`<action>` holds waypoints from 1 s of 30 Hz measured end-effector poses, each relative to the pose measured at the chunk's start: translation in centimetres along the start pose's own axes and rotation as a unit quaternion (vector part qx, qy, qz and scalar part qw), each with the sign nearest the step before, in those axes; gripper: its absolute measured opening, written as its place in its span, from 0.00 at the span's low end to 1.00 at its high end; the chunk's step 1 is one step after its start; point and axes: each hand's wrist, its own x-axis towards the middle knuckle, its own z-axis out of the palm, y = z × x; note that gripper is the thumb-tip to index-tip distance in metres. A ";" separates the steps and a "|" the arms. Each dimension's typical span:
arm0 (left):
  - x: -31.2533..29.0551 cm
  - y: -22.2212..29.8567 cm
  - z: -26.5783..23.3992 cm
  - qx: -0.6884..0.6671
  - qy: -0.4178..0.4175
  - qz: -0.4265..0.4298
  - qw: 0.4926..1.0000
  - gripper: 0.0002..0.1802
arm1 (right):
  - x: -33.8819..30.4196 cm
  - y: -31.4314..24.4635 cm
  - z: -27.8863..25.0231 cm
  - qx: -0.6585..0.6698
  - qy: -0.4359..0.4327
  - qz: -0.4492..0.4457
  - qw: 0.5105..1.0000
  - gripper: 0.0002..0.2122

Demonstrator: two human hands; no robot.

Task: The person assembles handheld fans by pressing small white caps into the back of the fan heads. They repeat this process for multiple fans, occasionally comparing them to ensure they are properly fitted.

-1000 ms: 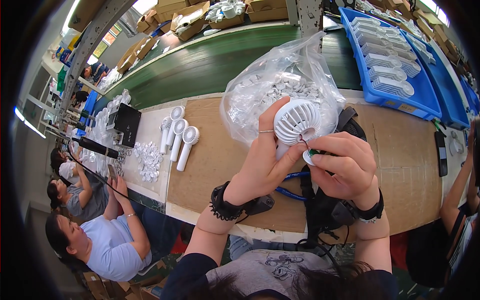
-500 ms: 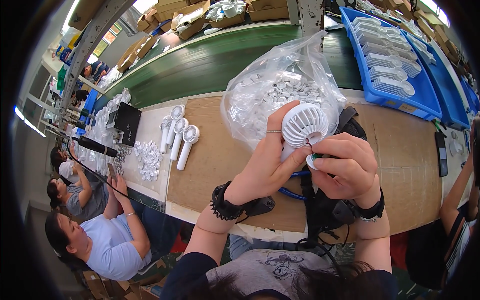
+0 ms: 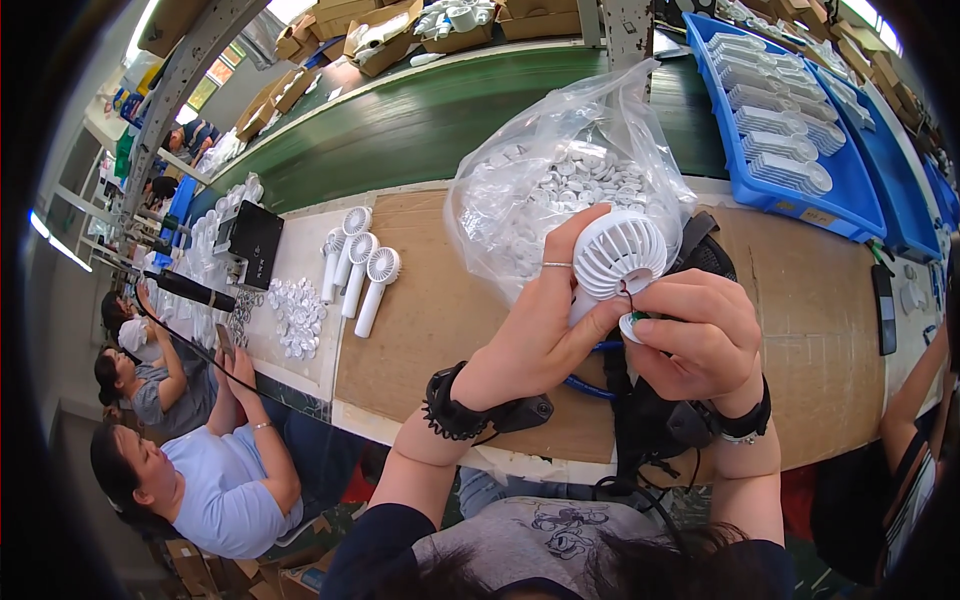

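My left hand (image 3: 545, 335) is closed round a white handheld fan (image 3: 622, 250), its slatted head tilted up above the fingers. A dark reddish wire comes out of the opening in the fan's grille. At its end is a small round white cap (image 3: 630, 328) with a green piece on it, pinched between thumb and fingers of my right hand (image 3: 700, 330). The two hands nearly touch. Just behind them stands a clear plastic bag (image 3: 490, 215) full of small white round parts (image 3: 585, 180). Most of the fan's handle is hidden by my left hand.
Several finished-looking white fans (image 3: 375, 290) lie left, beside a pile of small white pieces (image 3: 298, 315) and a black box (image 3: 250, 245). A blue tray (image 3: 740, 185) of white handle shells stands far right. A green conveyor belt (image 3: 390, 130) runs behind. A co-worker (image 3: 225, 480) sits at left.
Both hands, with the fan and the small cap, have shifted slightly to the right and down. The grip of each hand looks the same.
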 end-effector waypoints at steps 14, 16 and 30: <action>-0.1 0.4 -0.1 -0.008 -0.055 -0.033 0.998 0.36 | -0.1 0.1 0.0 0.041 -0.032 0.032 0.998 0.15; -0.2 0.4 -0.1 0.001 -0.051 -0.030 0.998 0.36 | -0.1 0.0 -0.1 0.044 -0.034 0.027 0.998 0.15; -0.2 0.8 -0.6 -0.001 -0.057 -0.038 0.998 0.34 | -0.3 0.4 0.1 0.054 -0.037 0.017 0.998 0.16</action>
